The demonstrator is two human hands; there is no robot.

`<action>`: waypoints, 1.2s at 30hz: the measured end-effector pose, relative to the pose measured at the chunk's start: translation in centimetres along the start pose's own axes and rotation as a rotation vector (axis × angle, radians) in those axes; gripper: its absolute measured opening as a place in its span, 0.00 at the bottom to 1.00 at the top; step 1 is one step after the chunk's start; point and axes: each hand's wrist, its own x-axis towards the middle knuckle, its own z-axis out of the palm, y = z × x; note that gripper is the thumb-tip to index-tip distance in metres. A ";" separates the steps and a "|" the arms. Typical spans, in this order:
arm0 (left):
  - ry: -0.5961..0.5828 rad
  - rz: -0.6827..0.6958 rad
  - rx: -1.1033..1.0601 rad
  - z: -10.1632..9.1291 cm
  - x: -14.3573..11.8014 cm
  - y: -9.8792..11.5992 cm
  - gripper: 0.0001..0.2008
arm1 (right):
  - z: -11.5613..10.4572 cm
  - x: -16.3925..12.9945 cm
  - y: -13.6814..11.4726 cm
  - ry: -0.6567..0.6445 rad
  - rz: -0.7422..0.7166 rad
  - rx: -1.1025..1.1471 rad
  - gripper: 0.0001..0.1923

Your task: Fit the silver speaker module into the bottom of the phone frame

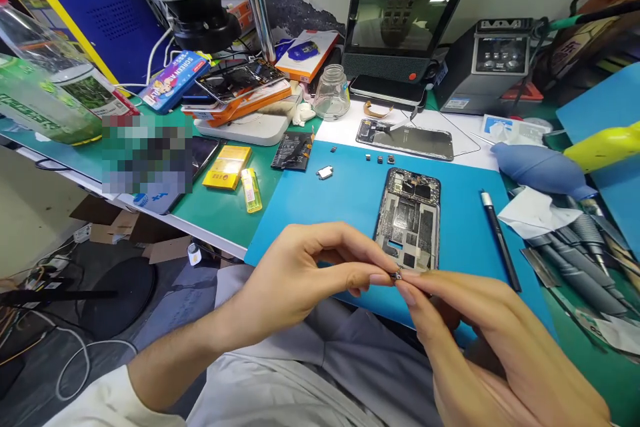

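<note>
Between the fingertips of both my hands is a tiny dark and metallic part (396,275), mostly covered by the fingers; its exact kind I cannot make out. My left hand (320,263) pinches it from the left, thumb against index finger. From the right, my right hand (465,313) pinches it the same way. Just behind the fingers a stripped phone frame (411,213) lies on the blue mat (345,197). Several small camera-like modules (380,159) rest beyond it, with a small silver part (325,172) off to the left.
A phone screen assembly (406,140) lies on white paper behind the mat. At right are a black pen-like tool (500,240), a blue air blower (540,170) and grey-handled tools (575,260). A battery (293,151), yellow box (227,167) and glass jar (332,93) stand left. A microscope (200,7) overhangs.
</note>
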 end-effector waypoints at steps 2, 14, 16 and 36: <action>-0.005 0.012 0.013 -0.1 0.0 -0.1 0.14 | -0.1 -0.3 0.1 -0.002 0.005 -0.014 0.05; -0.049 0.072 0.074 -0.9 0.1 -0.9 0.13 | 0.7 -1.8 0.7 0.063 0.099 0.189 0.05; -0.064 0.088 0.084 -1.0 0.2 -0.8 0.11 | 1.0 -1.6 0.4 0.067 0.084 0.170 0.04; -0.088 0.151 0.189 -1.5 0.1 -1.0 0.07 | 1.1 -0.9 -1.5 0.008 0.220 0.231 0.08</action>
